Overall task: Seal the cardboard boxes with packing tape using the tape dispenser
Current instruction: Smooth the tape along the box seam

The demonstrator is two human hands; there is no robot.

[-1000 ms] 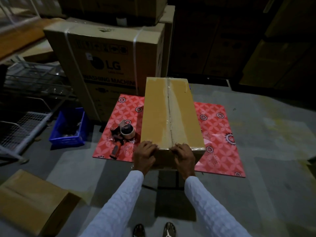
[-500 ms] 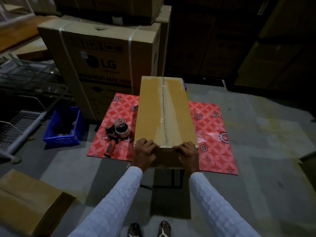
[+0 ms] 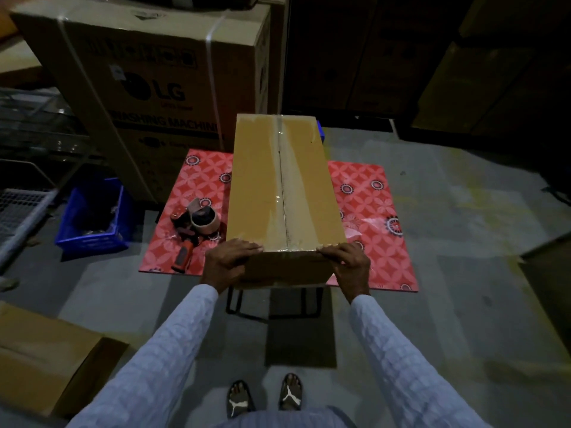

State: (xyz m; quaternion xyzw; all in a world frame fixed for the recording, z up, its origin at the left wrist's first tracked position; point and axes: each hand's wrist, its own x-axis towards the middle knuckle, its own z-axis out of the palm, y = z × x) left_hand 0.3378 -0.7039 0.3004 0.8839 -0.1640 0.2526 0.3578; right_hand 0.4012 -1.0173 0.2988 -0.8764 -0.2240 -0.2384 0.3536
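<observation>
A long brown cardboard box [image 3: 259,186] lies lengthwise on a small table with a red patterned top [image 3: 367,211]. Clear tape runs along its centre seam from far end to near end. My left hand [image 3: 227,262] grips the box's near left corner, fingers over the top edge. At the near right corner my right hand [image 3: 349,264] holds on the same way. The tape dispenser [image 3: 194,230], with a red handle and a roll of tape, lies on the table just left of the box, untouched.
A large LG washing machine carton [image 3: 160,72] stands behind the table. A blue crate [image 3: 92,217] and wire racks [image 3: 21,205] sit on the floor at left. Another cardboard box [image 3: 46,356] lies at lower left. Dark cartons stand at the back right. My feet [image 3: 264,393] are below the table.
Both hands slid apart from near the box's centre seam to its near corners. The box's near end now sticks out over the table's front edge.
</observation>
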